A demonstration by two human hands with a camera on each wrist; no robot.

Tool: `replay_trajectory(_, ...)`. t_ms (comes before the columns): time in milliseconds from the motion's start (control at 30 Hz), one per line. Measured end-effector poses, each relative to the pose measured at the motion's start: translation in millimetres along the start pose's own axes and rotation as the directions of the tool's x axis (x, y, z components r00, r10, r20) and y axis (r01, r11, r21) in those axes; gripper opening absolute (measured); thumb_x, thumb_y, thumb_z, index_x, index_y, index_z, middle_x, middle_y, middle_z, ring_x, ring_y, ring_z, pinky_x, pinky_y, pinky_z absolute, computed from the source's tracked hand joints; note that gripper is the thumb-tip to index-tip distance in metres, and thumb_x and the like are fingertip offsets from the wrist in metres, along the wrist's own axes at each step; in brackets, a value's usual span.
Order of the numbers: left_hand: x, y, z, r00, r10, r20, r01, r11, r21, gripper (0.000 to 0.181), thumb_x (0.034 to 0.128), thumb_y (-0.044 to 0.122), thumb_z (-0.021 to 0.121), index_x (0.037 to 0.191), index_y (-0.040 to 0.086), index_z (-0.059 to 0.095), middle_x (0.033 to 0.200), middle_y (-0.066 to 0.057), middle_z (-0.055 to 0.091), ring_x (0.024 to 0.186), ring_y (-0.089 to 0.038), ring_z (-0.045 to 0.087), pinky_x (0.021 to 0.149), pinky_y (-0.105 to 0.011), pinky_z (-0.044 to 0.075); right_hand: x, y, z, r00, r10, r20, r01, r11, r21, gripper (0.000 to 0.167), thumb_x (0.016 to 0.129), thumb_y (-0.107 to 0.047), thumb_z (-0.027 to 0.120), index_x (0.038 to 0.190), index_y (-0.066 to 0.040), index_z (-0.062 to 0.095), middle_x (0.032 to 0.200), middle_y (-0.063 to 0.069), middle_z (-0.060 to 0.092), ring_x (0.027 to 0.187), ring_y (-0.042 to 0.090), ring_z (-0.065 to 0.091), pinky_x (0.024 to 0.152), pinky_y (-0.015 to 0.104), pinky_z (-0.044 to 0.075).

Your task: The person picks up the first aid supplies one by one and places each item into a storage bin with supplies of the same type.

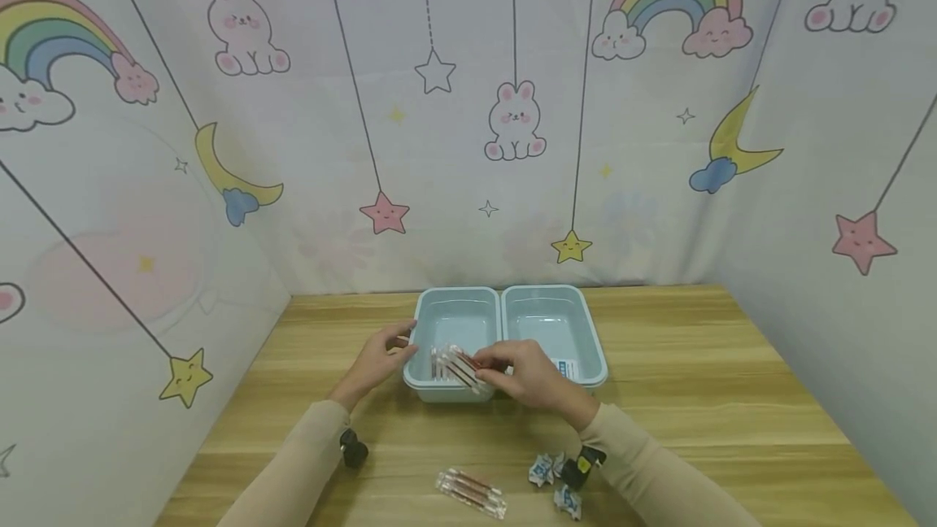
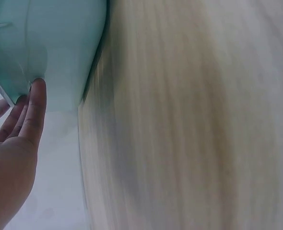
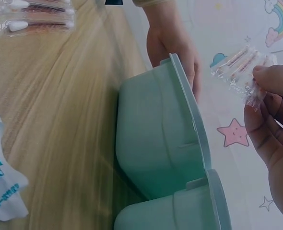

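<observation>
My right hand (image 1: pixel 529 374) pinches a clear pack of cotton swabs (image 1: pixel 463 369) between thumb and fingers, above the near part of the left blue tub (image 1: pixel 457 294). In the right wrist view, the swab pack (image 3: pixel 240 69) is beyond the tub's rim. More brown and white swabs (image 1: pixel 437 363) appear just left of it; whether they belong to the same pack I cannot tell. With fairly straight fingers, my left hand (image 1: pixel 376 360) touches that tub's left side at the rim. The left wrist view has those fingers (image 2: pixel 34 112) against the outer wall.
A second blue tub (image 1: pixel 551 293) adjoins on the right, with a white and blue packet (image 1: pixel 565 368) inside. Another swab pack (image 1: pixel 472 492) lies on the wooden table (image 1: pixel 681 397) in front. Several crumpled white packets (image 1: pixel 542 470) lie by my right forearm. Patterned cloth walls surround the table.
</observation>
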State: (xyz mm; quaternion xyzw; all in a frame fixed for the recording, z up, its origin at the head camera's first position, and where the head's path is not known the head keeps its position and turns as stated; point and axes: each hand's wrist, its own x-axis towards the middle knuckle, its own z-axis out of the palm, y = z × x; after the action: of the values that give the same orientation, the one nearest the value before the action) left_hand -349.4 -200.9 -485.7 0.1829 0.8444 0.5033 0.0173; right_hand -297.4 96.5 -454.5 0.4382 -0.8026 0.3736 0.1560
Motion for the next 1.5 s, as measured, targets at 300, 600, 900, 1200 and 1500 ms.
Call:
replay_trajectory(300, -0.5, 0.9, 1.2, 1.000, -0.008, -0.015, 0.008, 1.000, 0.001, 0.053, 0.0938, 0.009, 0.063, 0.141, -0.007, 0.044, 0.131, -0.031, 0.054, 0.110, -0.039, 0.059, 0.088, -0.044, 0.053, 5.6, 1.8, -4.6, 0.999, 0.037, -0.018, -0.037, 0.999, 0.005, 0.016, 0.090, -0.017, 0.071, 0.105, -0.011, 0.073, 0.089, -0.002, 0.073, 0.076, 0.002, 0.064, 0.066, 0.017, 0.054)
replay_trajectory(600, 7.6, -23.4, 3.9, 0.999, -0.001, -0.052, 0.000, 1.000, -0.020, 0.053, 0.0925, 0.014, 0.067, 0.140, 0.000, 0.049, 0.128, -0.023, 0.058, 0.109, -0.034, 0.061, 0.086, -0.040, 0.054, 9.8, 3.9, -6.3, 0.996, 0.067, -0.052, -0.066, 0.997, 0.032, 0.017, 0.089, -0.016, 0.072, 0.105, -0.010, 0.073, 0.090, -0.002, 0.073, 0.077, 0.004, 0.066, 0.067, 0.019, 0.055)
replay_trajectory(900, 4.0, -10.6, 4.3, 0.999, 0.001, -0.044, -0.001, 1.000, -0.007, 0.052, 0.0926, 0.009, 0.065, 0.139, -0.005, 0.048, 0.128, -0.027, 0.057, 0.108, -0.037, 0.061, 0.087, -0.042, 0.054, 11.3, 5.6, -10.4, 0.993, 0.071, -0.093, -0.069, 0.997, 0.028, 0.017, 0.088, -0.015, 0.073, 0.104, -0.010, 0.073, 0.088, -0.001, 0.073, 0.076, 0.005, 0.066, 0.066, 0.020, 0.055)
replay_trajectory(1200, -3.7, 10.6, -0.5, 0.999, 0.004, -0.032, -0.005, 1.000, -0.002, 0.051, 0.0929, 0.009, 0.065, 0.139, -0.006, 0.048, 0.127, -0.028, 0.057, 0.107, -0.036, 0.061, 0.085, -0.039, 0.054, 17.0, 11.1, -13.2, 0.986, 0.122, -0.117, -0.119, 0.992, 0.032, 0.018, 0.087, -0.016, 0.073, 0.104, -0.009, 0.073, 0.088, 0.001, 0.074, 0.076, 0.005, 0.067, 0.067, 0.020, 0.056)
replay_trajectory(1500, -5.0, 15.9, -1.4, 1.000, 0.002, -0.021, -0.002, 1.000, 0.015, 0.051, 0.0927, 0.008, 0.065, 0.139, -0.006, 0.047, 0.128, -0.029, 0.057, 0.107, -0.036, 0.061, 0.086, -0.040, 0.054, 18.5, 11.1, -14.0, 0.974, 0.185, -0.129, -0.179, 0.982, 0.056, 0.017, 0.087, -0.015, 0.074, 0.103, -0.008, 0.073, 0.088, 0.002, 0.073, 0.075, 0.006, 0.067, 0.066, 0.021, 0.056)
